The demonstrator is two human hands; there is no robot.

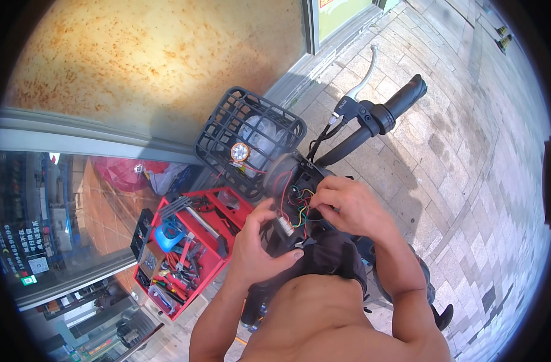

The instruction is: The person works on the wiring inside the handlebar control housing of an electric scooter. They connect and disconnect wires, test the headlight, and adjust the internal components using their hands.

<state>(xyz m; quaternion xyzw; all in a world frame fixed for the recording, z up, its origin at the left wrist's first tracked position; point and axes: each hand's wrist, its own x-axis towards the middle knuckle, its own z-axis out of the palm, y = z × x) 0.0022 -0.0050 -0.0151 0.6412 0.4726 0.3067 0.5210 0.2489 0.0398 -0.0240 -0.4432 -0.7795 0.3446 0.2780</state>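
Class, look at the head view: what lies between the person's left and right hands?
In the head view, thin coloured wires and a small pale block lie between the left hand and right hand.

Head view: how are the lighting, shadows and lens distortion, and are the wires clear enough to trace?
Head view: bright daylight, the paving pale at the right; head view: darker shade on the ground around the handlebar; head view: fisheye bending toward the rim, with black corners; head view: the wires tell apart by colour, but are too small and crowded to trace end to end.
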